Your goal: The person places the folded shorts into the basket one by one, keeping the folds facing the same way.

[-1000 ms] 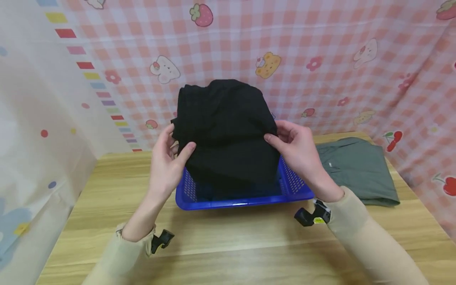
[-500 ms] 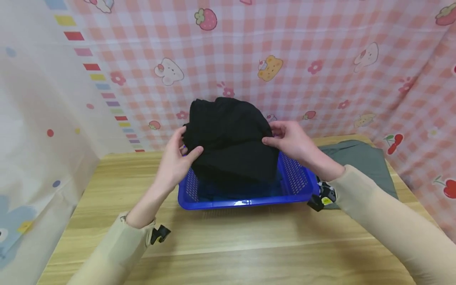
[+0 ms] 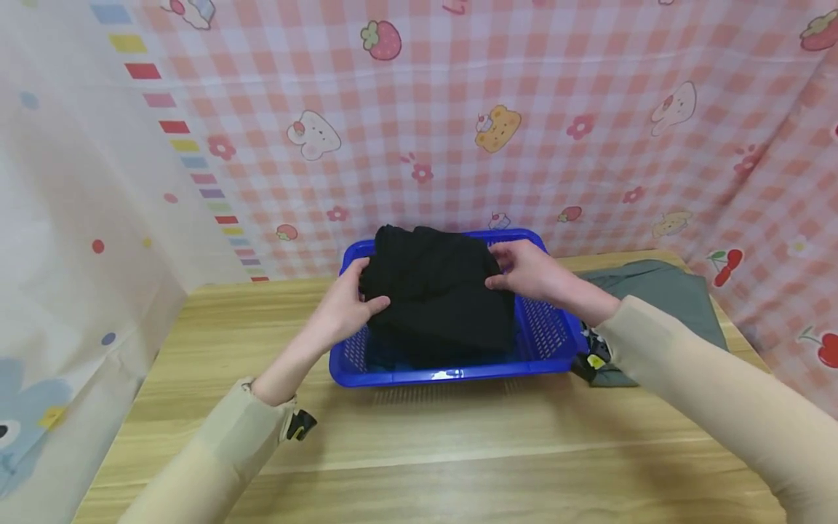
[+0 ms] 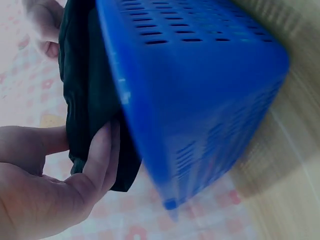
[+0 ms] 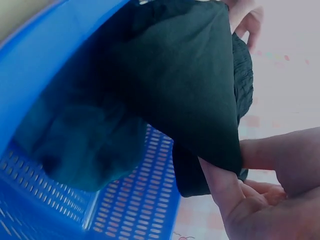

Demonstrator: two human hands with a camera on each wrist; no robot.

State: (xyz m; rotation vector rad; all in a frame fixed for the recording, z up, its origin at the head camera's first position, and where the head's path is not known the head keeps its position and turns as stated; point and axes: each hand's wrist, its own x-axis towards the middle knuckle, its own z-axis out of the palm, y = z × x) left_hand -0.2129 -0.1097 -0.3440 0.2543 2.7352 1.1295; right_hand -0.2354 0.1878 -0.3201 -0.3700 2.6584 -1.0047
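Note:
A folded black garment point(image 3: 439, 298) with a gathered, elastic-looking edge is held by both hands at the blue plastic basket point(image 3: 399, 378). My left hand point(image 3: 343, 309) grips its left side, thumb on the near face and fingers behind, as the left wrist view shows. At the opposite side my right hand point(image 3: 527, 273) pinches the fabric between thumb and fingers. The lower part of the garment is inside the basket, while its top leans back over the far rim. Beneath it, in the right wrist view, lies a dark bluish cloth point(image 5: 95, 140) on the basket's bottom.
To the right of the basket a folded grey-green garment point(image 3: 661, 291) lies on the wooden table point(image 3: 419, 451), partly hidden by the right arm. A pink checked curtain point(image 3: 419, 109) hangs close behind, and a pale one point(image 3: 72, 218) on the left.
Both hands have lowered the black garment into the basket; its top edge has come down and the basket's far rim now shows. The left hand has shifted a little to the right.

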